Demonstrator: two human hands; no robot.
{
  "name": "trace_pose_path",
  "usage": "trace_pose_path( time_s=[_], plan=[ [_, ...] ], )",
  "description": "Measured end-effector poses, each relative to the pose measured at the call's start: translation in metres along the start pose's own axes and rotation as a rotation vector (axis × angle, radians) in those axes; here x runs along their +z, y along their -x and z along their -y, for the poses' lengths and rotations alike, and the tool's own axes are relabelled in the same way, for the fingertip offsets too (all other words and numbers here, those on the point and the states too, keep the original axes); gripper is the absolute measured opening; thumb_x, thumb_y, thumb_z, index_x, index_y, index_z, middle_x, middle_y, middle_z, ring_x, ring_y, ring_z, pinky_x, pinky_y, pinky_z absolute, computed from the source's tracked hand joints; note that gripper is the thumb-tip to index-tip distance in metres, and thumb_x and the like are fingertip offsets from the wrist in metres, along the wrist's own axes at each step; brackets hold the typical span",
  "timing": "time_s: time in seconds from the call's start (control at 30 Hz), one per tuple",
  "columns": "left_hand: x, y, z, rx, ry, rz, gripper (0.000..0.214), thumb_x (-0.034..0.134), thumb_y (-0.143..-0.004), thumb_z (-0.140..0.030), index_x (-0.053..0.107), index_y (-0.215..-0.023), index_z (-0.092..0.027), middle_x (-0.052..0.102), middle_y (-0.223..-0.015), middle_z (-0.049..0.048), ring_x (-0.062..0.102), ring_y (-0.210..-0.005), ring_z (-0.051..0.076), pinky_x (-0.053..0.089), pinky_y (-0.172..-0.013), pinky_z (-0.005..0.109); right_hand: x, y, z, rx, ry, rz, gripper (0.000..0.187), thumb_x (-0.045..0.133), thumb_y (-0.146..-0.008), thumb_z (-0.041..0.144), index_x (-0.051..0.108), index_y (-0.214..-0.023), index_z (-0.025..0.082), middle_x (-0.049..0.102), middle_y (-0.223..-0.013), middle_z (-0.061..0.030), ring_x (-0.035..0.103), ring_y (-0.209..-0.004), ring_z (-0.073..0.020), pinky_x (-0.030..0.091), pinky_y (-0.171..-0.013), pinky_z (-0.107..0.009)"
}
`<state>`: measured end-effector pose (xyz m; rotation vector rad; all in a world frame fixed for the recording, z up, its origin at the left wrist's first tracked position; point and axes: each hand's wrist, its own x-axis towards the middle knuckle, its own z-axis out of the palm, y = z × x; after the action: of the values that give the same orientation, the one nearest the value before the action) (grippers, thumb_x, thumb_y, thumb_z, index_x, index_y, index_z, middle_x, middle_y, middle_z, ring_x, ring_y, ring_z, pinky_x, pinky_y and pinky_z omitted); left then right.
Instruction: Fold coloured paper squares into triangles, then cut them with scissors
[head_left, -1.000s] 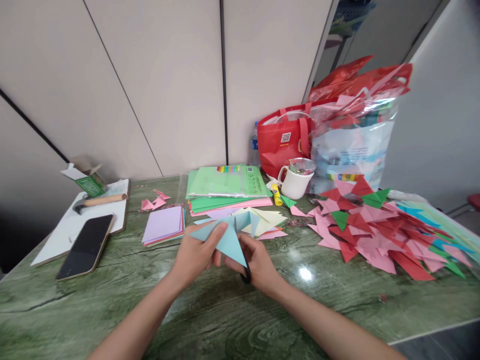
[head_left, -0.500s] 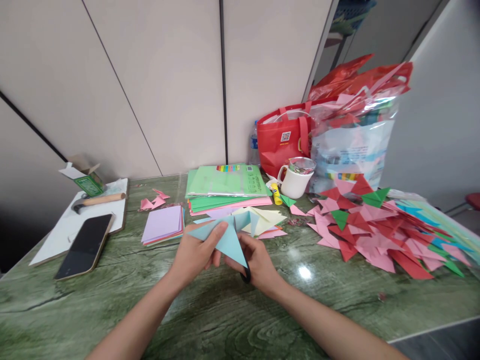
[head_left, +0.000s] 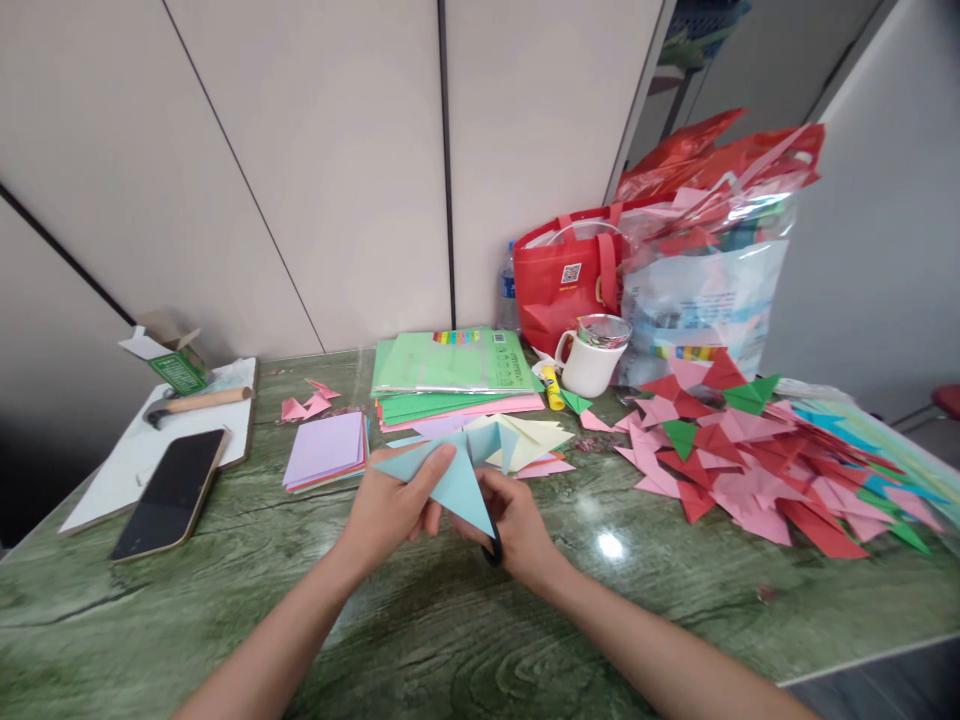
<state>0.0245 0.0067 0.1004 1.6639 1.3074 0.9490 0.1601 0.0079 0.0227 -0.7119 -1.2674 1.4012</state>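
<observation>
Both of my hands meet over the green marble table (head_left: 420,620), just in front of me. My left hand (head_left: 388,512) is closed on a light blue sheet of paper (head_left: 459,482), its fingers pinching the sheet's left part. My right hand (head_left: 521,525) is closed round the black handle of a pair of scissors (head_left: 493,548), right under the blue sheet. The blades are hidden behind the paper. Pale yellow and blue sheets (head_left: 529,440) lie just beyond my hands.
A phone (head_left: 171,492), a hammer (head_left: 199,402) and a green box (head_left: 169,362) lie on a white board at the left. A purple paper stack (head_left: 328,450), a green paper pack (head_left: 450,365), a glue stick (head_left: 553,390), a mug (head_left: 592,358) and a red bag (head_left: 566,280) stand behind. Several folded triangles (head_left: 757,470) are piled at the right.
</observation>
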Motion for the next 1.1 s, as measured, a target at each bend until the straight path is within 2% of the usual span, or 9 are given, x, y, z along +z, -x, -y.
trace_pose_path(
  time_s=[0.57, 1.1],
  plan=[
    [0.0009, 0.0007, 0.0018, -0.004, 0.004, 0.009, 0.043, 0.046, -0.083, -0.047, 0.043, -0.049, -0.02, 0.043, -0.03, -0.0053, 0.032, -0.025, 0.006, 0.025, -0.029, 0.016, -0.0006, -0.001, -0.002, 0.033, 0.0, -0.043, 0.037, 0.085, -0.052, 0.037, 0.056, -0.066, 0.018, 0.058, -0.057, 0.0022, 0.047, -0.047, -0.0094, 0.037, -0.042, -0.02],
    [0.0012, 0.0008, -0.0007, -0.054, 0.004, 0.006, 0.045, 0.047, -0.081, -0.052, 0.044, -0.05, -0.02, 0.043, -0.031, -0.0047, 0.033, -0.026, 0.007, 0.024, -0.03, 0.017, -0.0014, -0.0008, -0.0037, 0.045, 0.04, -0.051, 0.037, 0.079, -0.057, 0.046, 0.056, -0.062, 0.019, 0.05, -0.043, 0.0065, 0.047, -0.036, -0.0101, 0.038, -0.035, -0.02]
  ],
)
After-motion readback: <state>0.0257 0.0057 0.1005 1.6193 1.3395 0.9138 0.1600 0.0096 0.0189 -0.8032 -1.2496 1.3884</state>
